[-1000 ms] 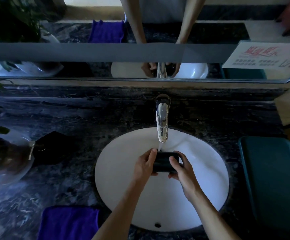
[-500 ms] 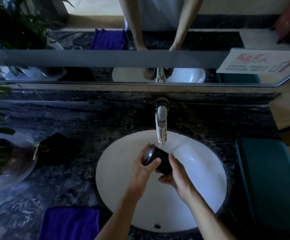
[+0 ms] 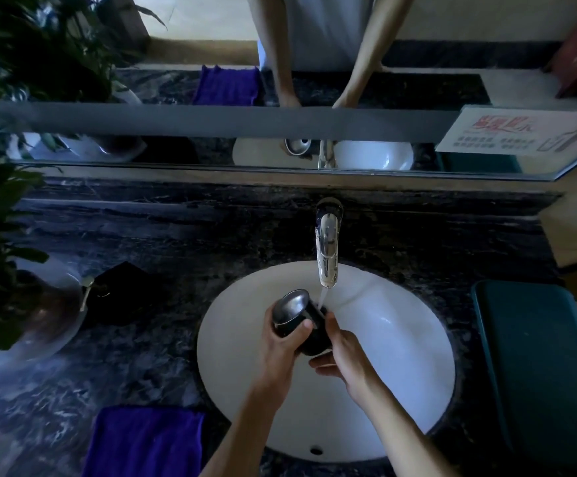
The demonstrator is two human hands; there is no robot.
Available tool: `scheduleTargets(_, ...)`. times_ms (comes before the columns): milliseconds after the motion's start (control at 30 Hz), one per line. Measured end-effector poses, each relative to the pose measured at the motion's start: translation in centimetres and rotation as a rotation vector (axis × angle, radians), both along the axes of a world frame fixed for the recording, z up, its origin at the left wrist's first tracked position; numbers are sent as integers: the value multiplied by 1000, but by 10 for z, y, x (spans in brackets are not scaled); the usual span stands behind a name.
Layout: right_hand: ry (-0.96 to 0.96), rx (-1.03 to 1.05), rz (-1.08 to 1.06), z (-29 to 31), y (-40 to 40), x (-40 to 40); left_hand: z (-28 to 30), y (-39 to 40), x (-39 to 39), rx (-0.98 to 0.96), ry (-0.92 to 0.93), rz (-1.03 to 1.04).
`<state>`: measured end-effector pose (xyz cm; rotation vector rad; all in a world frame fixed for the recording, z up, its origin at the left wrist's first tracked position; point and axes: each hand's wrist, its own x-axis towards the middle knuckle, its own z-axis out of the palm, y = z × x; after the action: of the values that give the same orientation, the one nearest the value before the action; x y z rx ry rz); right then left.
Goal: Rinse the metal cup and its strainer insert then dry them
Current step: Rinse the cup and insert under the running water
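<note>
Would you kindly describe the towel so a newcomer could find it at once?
Start at the white sink set in the dark marble counter. Just left of its near edge, at the counter's front, lies the towel. It is the only bright purple thing there, flat and rectangular.

The cup [image 3: 300, 321] sits tilted between both sets of fingers over the sink [image 3: 400, 366], the left hand [image 3: 280, 342] wrapped round its left side and the right hand [image 3: 344, 349] touching its right side from below, with the faucet [image 3: 327, 246] just behind the fingertips and its stream falling on the cup's far right edge. Well left of the fingers on the counter [image 3: 142, 356] lie a pouch [image 3: 122, 290] and, further left, a plant bowl [image 3: 39, 325], while a towel [image 3: 146, 442] lies nearer the person, left of the left forearm. A bin [image 3: 541, 373] stands well right of the fingers, and a mirror [image 3: 314, 80] rises behind the faucet.
</note>
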<state>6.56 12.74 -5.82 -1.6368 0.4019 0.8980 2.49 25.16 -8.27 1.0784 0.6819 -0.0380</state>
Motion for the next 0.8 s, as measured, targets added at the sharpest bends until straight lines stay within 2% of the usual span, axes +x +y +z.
scheduleTargets(133,-136,-146,-29,6,-6,12,0,7,-4,78,-14,-29)
scheduleTargets(267,-217,-108,-7,23,-11,33,3,14,-8,146,-9,-17)
scheduleTargets(433,-276,28,232,32,0,19,9,15,-15,149,11,7)
scheduleTargets(567,-275,127,262,30,2,3,12,19,-26,113,13,4)
scheduleTargets(700,-297,126,347,32,7,-13,20,16,-39,74,27,-38)
scheduleTargets(800,-305,152,336,32,9,-24,25,14,-51,88,40,-57)
